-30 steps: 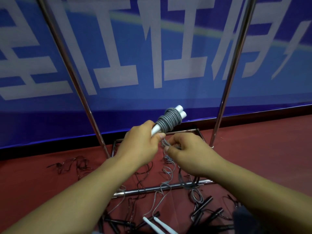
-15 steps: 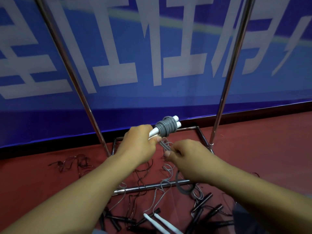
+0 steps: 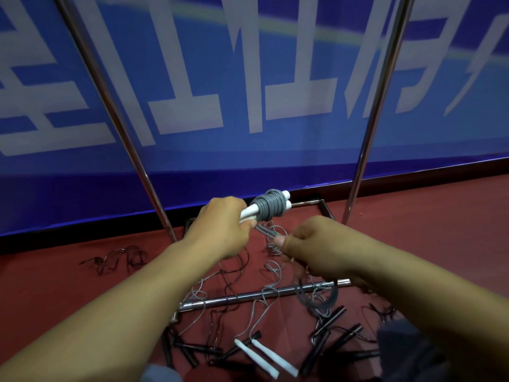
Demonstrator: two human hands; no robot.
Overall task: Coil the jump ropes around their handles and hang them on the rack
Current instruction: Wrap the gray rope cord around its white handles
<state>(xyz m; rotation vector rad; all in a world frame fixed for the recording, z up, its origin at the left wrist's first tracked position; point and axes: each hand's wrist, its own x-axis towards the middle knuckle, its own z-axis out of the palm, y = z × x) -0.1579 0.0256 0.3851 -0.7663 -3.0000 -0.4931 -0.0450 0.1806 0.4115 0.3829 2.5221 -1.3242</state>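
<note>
My left hand (image 3: 220,224) grips two white jump rope handles (image 3: 249,212) held side by side, their far ends pointing up and right. A grey rope coil (image 3: 268,206) is wrapped thickly around them. My right hand (image 3: 311,244) pinches the loose grey rope end (image 3: 265,234) just below the coil and holds it taut. Both hands are in front of the metal rack (image 3: 366,133), whose two upright poles rise to the top of the frame.
Several loose jump ropes lie tangled on the red floor around the rack's base bar (image 3: 248,297). Among them are a white-handled pair (image 3: 264,357) and several black-handled ones (image 3: 330,319). A blue banner wall (image 3: 248,92) stands behind the rack.
Both hands have dropped lower in view. My right hand has drawn away to the right of the coil, pulling the loose rope end taut. The coil stays wrapped on the handles.
</note>
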